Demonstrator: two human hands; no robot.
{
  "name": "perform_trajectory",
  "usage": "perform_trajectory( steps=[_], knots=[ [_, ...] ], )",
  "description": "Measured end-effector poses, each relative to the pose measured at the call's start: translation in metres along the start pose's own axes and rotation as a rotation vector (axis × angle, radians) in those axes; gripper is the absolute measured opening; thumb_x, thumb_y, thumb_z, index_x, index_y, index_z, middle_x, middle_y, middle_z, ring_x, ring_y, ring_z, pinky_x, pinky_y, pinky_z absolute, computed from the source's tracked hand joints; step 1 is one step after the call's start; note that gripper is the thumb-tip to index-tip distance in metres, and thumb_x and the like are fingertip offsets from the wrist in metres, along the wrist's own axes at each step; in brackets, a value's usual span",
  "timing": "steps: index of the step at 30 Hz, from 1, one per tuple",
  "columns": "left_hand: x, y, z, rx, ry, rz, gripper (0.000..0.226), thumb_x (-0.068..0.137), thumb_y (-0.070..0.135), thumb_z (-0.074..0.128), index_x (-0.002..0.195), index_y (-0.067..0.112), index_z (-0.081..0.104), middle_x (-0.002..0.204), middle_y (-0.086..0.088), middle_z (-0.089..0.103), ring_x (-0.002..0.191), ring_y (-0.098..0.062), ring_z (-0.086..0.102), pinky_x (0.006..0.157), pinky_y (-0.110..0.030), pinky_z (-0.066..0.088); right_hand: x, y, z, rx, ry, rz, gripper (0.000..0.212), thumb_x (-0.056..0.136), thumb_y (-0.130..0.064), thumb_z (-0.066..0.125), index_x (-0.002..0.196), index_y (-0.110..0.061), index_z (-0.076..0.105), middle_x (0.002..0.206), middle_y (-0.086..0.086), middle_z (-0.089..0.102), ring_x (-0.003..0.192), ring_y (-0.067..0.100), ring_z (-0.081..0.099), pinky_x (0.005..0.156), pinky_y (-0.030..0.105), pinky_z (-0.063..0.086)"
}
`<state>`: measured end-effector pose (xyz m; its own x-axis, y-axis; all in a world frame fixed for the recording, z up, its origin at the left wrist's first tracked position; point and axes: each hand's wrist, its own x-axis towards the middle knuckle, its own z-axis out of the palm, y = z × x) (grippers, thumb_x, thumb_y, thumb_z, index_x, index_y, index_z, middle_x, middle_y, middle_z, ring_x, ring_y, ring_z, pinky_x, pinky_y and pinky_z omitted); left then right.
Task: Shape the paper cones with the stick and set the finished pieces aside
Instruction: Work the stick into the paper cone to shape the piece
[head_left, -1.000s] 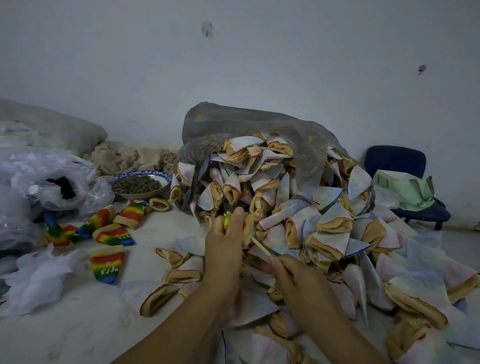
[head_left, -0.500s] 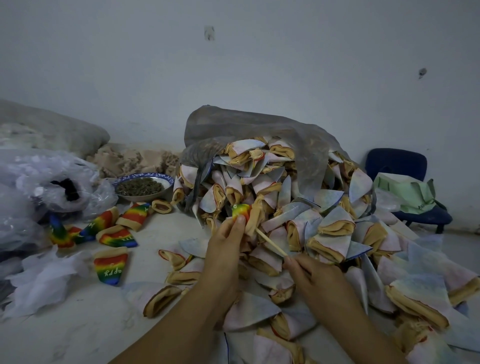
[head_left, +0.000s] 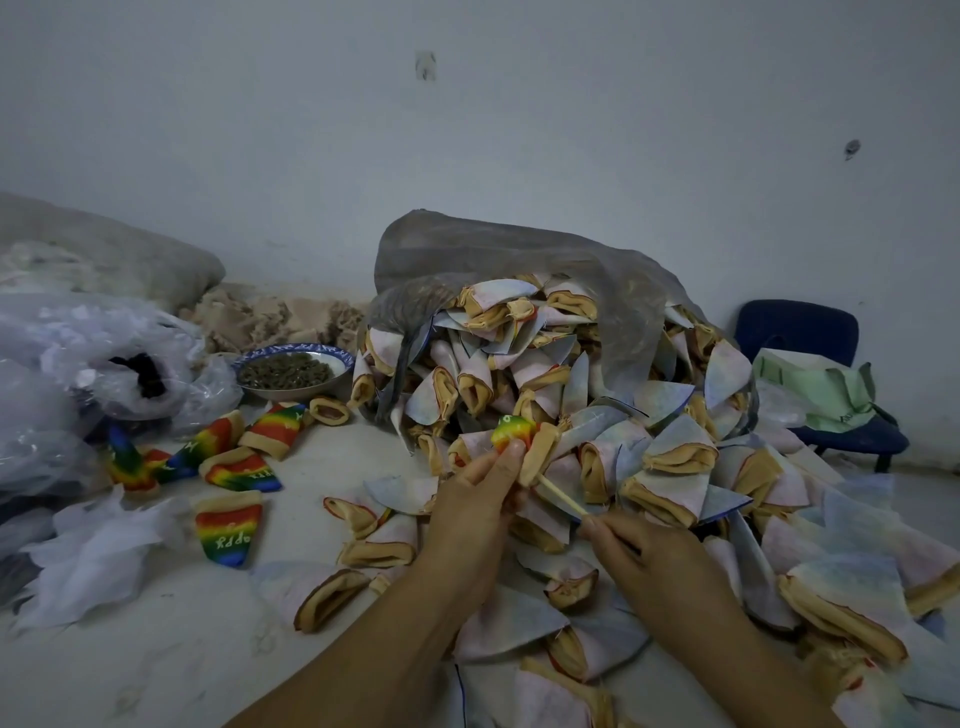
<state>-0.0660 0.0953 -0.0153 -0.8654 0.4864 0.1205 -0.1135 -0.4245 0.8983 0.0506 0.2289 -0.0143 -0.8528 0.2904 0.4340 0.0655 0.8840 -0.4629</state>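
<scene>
Before the heap of pale cones (head_left: 670, 457), the left hand (head_left: 467, 514) pinches a raised cone (head_left: 514, 431), rainbow tip out, tan cuff bunched. The right hand (head_left: 654, 556) pinches the stick (head_left: 563, 500), apparently pushed inside it. More rainbow shows than half a second ago.

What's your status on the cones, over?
Left hand grips cone. Right hand pinches stick, tip hidden in cone. Cone not yet set aside. Finished cones lie left, nothing blocking.
</scene>
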Motion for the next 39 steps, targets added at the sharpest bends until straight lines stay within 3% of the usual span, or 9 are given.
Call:
perform_trajectory(
  steps=[4,8,12,16,21,25,30,35,39],
  knots=[
    [-0.003,-0.002,0.003,0.309,0.058,0.084,0.043,0.089,0.050,0.058,0.067,0.015,0.070,0.056,0.006,0.060,0.054,-0.001,0.054,0.053,-0.012,0.043,0.001,-0.007,0.007,0.046,-0.006,0.071,0.029,0.094,-0.039,0.046,0.088,-0.021,0.067,0.075,-0.001,0.067,0.069,0.011,0.061,0.064,0.036,0.050],
    [-0.003,0.000,0.003,0.480,0.055,0.187,0.047,0.096,0.042,0.054,0.070,0.005,0.066,0.056,0.002,0.058,0.052,-0.002,0.052,0.052,-0.015,0.041,0.000,-0.008,0.009,0.018,0.036,0.077,0.030,0.094,-0.040,0.045,0.088,-0.021,0.066,0.076,-0.002,0.067,0.070,0.012,0.062,0.065,0.040,0.051],
    [-0.007,0.001,0.005,0.599,0.004,0.268,0.044,0.097,0.042,0.050,0.064,0.015,0.058,0.052,0.007,0.051,0.049,-0.001,0.046,0.050,-0.014,0.036,-0.002,-0.005,0.008,0.039,0.056,0.104,0.027,0.095,-0.038,0.045,0.095,-0.023,0.067,0.082,-0.001,0.069,0.075,0.014,0.062,0.065,0.034,0.050],
    [-0.005,0.000,0.004,0.597,-0.018,0.289,0.044,0.094,0.045,0.048,0.065,0.015,0.061,0.053,0.009,0.055,0.052,0.000,0.050,0.053,-0.013,0.040,-0.001,-0.006,0.009,0.087,0.048,0.108,0.027,0.094,-0.040,0.045,0.090,-0.025,0.066,0.081,-0.002,0.069,0.074,0.011,0.062,0.067,0.035,0.050],
    [-0.004,-0.007,-0.001,0.469,0.031,0.228,0.043,0.092,0.050,0.046,0.080,0.016,0.069,0.070,0.003,0.068,0.066,-0.001,0.061,0.061,-0.014,0.047,0.000,-0.005,0.010,0.066,0.061,0.066,0.033,0.091,-0.045,0.042,0.093,-0.025,0.068,0.081,-0.005,0.069,0.075,0.009,0.062,0.067,0.034,0.051],
    [0.002,-0.007,-0.005,0.494,0.056,0.256,0.032,0.103,0.036,0.041,0.088,0.022,0.065,0.082,0.002,0.063,0.073,0.001,0.056,0.067,-0.016,0.044,0.000,0.001,0.002,0.035,0.137,0.010,0.045,0.085,-0.050,0.037,0.089,-0.019,0.070,0.079,-0.001,0.069,0.074,0.012,0.062,0.065,0.035,0.051],
    [-0.001,-0.005,-0.002,0.723,-0.063,0.335,0.026,0.105,0.030,0.037,0.086,0.025,0.054,0.077,0.006,0.053,0.071,0.006,0.049,0.063,-0.010,0.038,0.001,0.001,0.002,-0.076,0.197,-0.023,0.038,0.087,-0.045,0.041,0.082,-0.019,0.068,0.064,-0.010,0.060,0.057,0.005,0.055,0.049,0.013,0.036],
    [-0.005,-0.002,0.005,0.695,-0.176,0.248,0.027,0.104,0.038,0.037,0.084,0.032,0.054,0.067,0.016,0.053,0.064,0.005,0.050,0.062,-0.013,0.041,-0.002,0.004,0.001,-0.038,0.212,0.021,0.050,0.083,-0.056,0.030,0.086,-0.020,0.064,0.073,-0.002,0.066,0.069,0.018,0.064,0.063,0.037,0.049],
    [-0.003,0.001,-0.001,0.755,-0.185,0.342,0.033,0.104,0.033,0.036,0.088,0.012,0.055,0.073,0.001,0.052,0.067,-0.009,0.049,0.066,-0.027,0.041,0.001,0.000,0.001,-0.094,0.253,-0.013,0.044,0.085,-0.051,0.032,0.082,-0.020,0.064,0.064,-0.010,0.056,0.060,0.012,0.059,0.053,0.031,0.046]
  ],
)
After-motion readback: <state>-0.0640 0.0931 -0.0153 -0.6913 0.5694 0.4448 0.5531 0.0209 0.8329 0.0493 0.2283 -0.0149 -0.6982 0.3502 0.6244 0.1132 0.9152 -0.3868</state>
